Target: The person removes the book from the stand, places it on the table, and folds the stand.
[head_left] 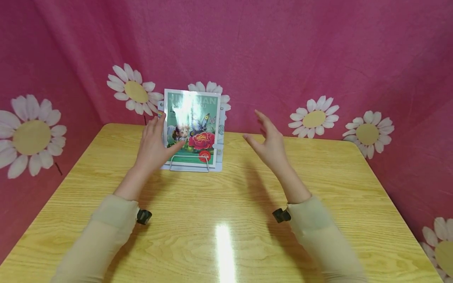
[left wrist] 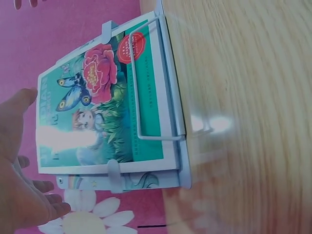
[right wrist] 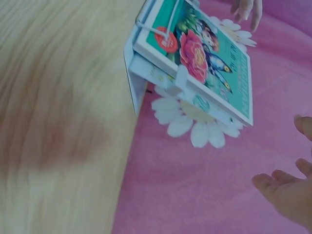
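A green picture book (head_left: 192, 127) with a red flower, a butterfly and a small child figure on its cover leans upright on a pale book stand (head_left: 220, 155). Side clips (left wrist: 114, 174) and a wire bar (left wrist: 138, 107) stand over the cover's edges and bottom. My left hand (head_left: 152, 143) is at the book's left side, thumb in front of the cover and fingers by the left edge, without a grip; touching or not, I cannot tell. To the right, my right hand (head_left: 272, 145) hovers apart from the book, fingers spread and holding nothing.
The stand rests towards the back of a wood-grain table (head_left: 198, 204). Behind it hangs a pink curtain (head_left: 255, 51) printed with white daisies, with more curtain on both sides. Each sleeve cuff carries a small black device (head_left: 144, 216). Light glares off the glossy cover.
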{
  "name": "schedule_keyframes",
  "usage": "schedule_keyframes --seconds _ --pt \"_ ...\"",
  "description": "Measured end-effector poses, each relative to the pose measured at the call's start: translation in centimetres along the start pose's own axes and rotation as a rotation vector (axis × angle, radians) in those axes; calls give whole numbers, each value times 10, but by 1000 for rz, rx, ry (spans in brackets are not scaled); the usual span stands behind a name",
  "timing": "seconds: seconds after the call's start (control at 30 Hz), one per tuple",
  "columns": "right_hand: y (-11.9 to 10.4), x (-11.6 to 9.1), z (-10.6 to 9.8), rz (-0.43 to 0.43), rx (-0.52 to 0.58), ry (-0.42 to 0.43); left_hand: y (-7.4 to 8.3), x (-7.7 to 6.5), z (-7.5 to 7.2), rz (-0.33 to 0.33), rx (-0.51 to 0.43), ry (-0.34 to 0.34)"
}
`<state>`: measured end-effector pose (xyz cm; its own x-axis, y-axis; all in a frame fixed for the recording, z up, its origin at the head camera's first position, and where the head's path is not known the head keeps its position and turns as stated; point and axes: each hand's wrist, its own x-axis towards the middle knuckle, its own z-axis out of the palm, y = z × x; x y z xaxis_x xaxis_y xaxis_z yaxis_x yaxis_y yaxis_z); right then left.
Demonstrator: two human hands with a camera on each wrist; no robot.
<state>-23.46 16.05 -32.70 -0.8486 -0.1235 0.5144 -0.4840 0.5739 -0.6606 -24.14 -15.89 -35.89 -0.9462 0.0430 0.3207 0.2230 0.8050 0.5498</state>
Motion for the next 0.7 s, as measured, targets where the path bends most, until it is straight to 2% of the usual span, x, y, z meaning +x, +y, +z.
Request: schedule_keyframes --seconds 0.13,0.27,0.57,0.7 --pt "0 1 15 9 51 -14 -2 2 6 -28 -49 24" --pt "1 5 29 30 87 -64 -3 4 10 -68 -107 45" --pt "8 16 64 115 212 -161 -13 11 23 -154 -210 37" --pt "8 18 76 158 241 -207 -15 14 28 -204 -251 72"
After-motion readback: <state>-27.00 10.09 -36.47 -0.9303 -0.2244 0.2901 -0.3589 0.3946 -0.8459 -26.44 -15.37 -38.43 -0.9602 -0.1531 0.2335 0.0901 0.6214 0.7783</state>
